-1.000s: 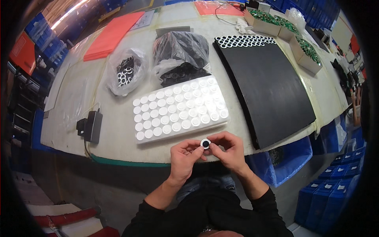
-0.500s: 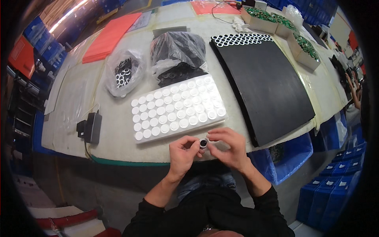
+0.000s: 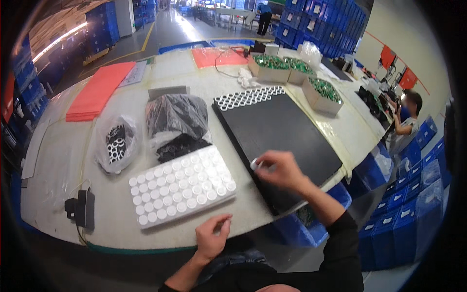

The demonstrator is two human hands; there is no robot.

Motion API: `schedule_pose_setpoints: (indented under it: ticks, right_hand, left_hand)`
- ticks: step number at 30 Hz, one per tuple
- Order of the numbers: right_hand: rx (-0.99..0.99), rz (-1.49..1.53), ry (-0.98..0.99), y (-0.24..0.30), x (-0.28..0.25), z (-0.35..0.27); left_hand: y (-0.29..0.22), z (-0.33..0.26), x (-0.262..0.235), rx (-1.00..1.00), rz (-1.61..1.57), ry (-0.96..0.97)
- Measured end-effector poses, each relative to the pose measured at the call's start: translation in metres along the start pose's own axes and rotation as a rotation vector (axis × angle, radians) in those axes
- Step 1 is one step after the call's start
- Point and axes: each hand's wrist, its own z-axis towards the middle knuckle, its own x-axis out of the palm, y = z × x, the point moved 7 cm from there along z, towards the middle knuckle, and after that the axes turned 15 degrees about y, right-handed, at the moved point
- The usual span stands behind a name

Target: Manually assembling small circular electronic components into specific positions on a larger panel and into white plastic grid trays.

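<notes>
My right hand point(image 3: 281, 169) is closed in a pinch on a small round white-rimmed cap point(image 3: 254, 164), held over the left edge of the black foam board stack point(image 3: 292, 141). Several white rings with dark centres point(image 3: 248, 98) stand in rows along the board's far end. My left hand point(image 3: 212, 237) hovers at the table's front edge, fingers loosely curled, thumb and forefinger slightly apart, nothing visible between them. Just beyond it lies a white tray point(image 3: 187, 211) filled with rows of round white caps point(image 3: 177, 187).
Left of centre stand a clear bag point(image 3: 114, 146) of black-and-white rings and a grey plastic bag point(image 3: 177, 119). A black power adapter point(image 3: 86, 209) sits at the front left. Boxes of green circuit boards point(image 3: 323, 92) stand far right. A person point(image 3: 406, 119) sits at the right.
My hands have parted. The right one has carried the small round cap right and forward to the black board; the left has let go of it. The view has tilted up and turned right.
</notes>
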Motion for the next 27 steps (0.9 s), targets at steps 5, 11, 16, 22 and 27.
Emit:
schedule_pose_setpoints:
  ticks: [5, 11, 16, 22, 27]
  right_hand:
    - [0.333, -0.142, -0.443, -0.167, -0.131, 0.054]
    - [0.384, -0.274, -0.518, -0.233, -0.146, 0.127]
    - [0.469, -0.405, -0.465, -0.26, -0.13, 0.15]
    - [0.382, -0.371, -0.47, -0.254, -0.128, 0.147]
    - [0.35, -0.33, -0.488, -0.257, -0.125, 0.139]
  left_hand:
    - [-0.027, -0.004, 0.0, 0.257, 0.265, 0.057]
    - [-0.02, 0.009, -0.007, 0.106, 0.118, 0.037]
    - [-0.002, 0.007, 0.0, 0.14, 0.083, 0.087]
    - [-0.003, 0.007, 0.0, 0.15, 0.08, 0.103]
    - [-0.011, 0.01, -0.003, 0.16, 0.074, 0.124]
